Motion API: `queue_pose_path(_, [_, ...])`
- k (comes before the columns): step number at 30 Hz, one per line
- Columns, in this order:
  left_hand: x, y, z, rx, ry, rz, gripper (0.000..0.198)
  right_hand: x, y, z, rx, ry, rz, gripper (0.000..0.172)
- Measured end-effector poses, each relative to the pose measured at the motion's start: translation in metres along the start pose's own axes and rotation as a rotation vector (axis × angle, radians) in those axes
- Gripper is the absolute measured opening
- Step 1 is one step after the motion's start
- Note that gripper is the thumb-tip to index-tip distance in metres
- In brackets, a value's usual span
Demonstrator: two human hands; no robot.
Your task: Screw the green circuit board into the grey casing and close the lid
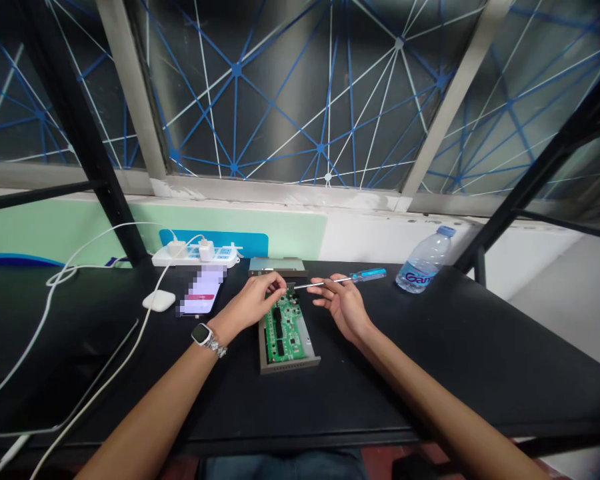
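A green circuit board [291, 331] lies in a grey metal casing [290, 366] in front of me. My left hand [260, 297] is over the board's far left corner, thumb and fingertips pinched together. Whatever is between those fingertips is too small to make out. On the right, my right hand [344, 305] grips a screwdriver [370, 275] by its shaft. Its clear blue handle points away to the right, and its tip is close to the board's far end, near my left fingertips. Whether the tip touches anything cannot be told.
Behind the board lies a metal cover [279, 267]. A water bottle [425, 261] stands at right. To the left are a phone [201, 291], a white case [159, 301], a power strip [195, 253], a tablet [75, 380] and white cables [123, 363] across the black table [370, 400].
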State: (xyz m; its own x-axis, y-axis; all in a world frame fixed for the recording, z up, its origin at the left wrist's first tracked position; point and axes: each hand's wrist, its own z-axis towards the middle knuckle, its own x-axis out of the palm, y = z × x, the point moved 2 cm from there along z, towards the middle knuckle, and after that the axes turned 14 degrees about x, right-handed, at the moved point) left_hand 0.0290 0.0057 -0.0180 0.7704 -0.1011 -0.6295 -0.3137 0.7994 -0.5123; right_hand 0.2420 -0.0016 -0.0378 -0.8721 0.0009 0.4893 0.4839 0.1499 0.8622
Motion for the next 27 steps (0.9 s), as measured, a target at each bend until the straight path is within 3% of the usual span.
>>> queue_pose_path(7, [0.007, -0.008, 0.001, 0.015, -0.055, -0.038, 0.011, 0.000, -0.002, 0.001, 0.101, -0.004, 0.026, 0.007])
queue_pose_path(10, [0.000, -0.005, 0.002, 0.025, -0.053, -0.001, 0.012, -0.001, -0.001, 0.001, 0.088, -0.065, 0.075, 0.004])
queue_pose_path(14, [-0.029, 0.013, -0.003, 0.018, 0.005, 0.202, 0.013, -0.006, 0.006, 0.003, 0.047, -0.119, 0.076, 0.006])
queue_pose_path(19, [-0.061, 0.049, -0.021, -0.068, 0.060, 0.409, 0.010, -0.008, 0.005, 0.004, 0.043, -0.081, 0.012, 0.006])
queue_pose_path(27, [-0.063, 0.081, -0.036, -0.371, 0.190, 0.451, 0.010, 0.001, -0.001, -0.001, 0.093, -0.044, -0.053, 0.012])
